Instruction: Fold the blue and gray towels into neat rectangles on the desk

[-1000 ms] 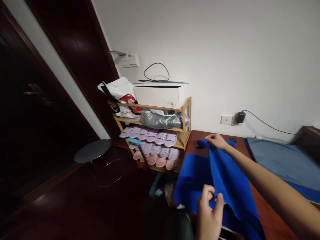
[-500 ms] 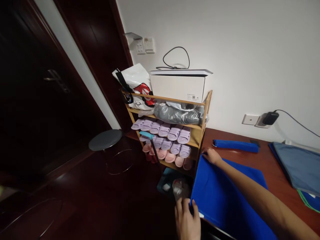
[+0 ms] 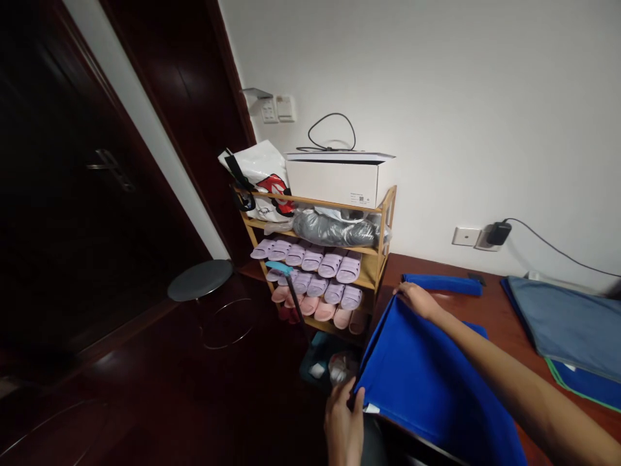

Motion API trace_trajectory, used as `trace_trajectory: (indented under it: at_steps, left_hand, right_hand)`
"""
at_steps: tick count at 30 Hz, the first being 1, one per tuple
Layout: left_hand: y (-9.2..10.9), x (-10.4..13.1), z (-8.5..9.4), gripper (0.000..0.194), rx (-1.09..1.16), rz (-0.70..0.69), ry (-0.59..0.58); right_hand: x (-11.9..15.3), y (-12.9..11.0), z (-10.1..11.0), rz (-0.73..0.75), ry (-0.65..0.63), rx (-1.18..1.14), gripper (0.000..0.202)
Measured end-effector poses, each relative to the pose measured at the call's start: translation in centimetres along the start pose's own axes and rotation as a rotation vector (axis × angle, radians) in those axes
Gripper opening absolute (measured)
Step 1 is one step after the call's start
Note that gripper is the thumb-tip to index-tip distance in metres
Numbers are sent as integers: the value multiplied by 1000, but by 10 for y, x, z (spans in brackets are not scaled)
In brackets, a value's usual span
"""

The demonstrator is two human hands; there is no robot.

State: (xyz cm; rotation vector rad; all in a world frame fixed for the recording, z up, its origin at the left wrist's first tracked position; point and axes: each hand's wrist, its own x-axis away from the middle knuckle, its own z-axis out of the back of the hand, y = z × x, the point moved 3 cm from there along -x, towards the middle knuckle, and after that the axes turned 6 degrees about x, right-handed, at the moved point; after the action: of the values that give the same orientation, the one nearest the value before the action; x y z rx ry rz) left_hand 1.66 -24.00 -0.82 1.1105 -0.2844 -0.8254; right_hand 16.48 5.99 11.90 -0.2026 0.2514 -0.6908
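Note:
A bright blue cloth [image 3: 427, 382] lies partly over the red-brown table [image 3: 504, 323], its left part lifted and hanging past the table's edge. My right hand [image 3: 417, 301] pinches the far left corner of this cloth. The near left corner, beside a small white tag [image 3: 371, 408], is between the fingers and thumb of my left hand [image 3: 344, 417]. Behind my right hand lies a rolled blue cloth [image 3: 446, 285]. A grey-blue cloth [image 3: 572, 323] rests at the table's right side, over a blue cloth with a green edge [image 3: 585, 382].
Left of the table stands a wooden rack [image 3: 383, 249] with purple slippers [image 3: 332, 262], pink slippers and a white box [image 3: 334, 182]. A round stool [image 3: 200, 280] is farther left. A plugged-in black charger [image 3: 499, 233] is on the wall.
The far left corner of the blue cloth has been raised in my right hand. My left hand has moved slightly left with the near corner. The camera view has shifted.

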Motion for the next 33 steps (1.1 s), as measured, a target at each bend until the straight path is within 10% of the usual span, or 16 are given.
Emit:
trace_trajectory:
  at_steps: [9,20,26,33]
  left_hand:
    - [64,-24,5,20,14,-39,-47]
    - [300,-83,62,17,285,-556,-545]
    - [375,-85,79,15,188,-723,-665]
    - [391,-64,78,14,359,-725,-480]
  right_hand:
    - [100,25,126,114,177,-153,18]
    - [244,64,270,-179,318,-561,52]
    - [300,48,299,-264,469,-667,59]
    - [333,37,307,-280,591,-696,49]
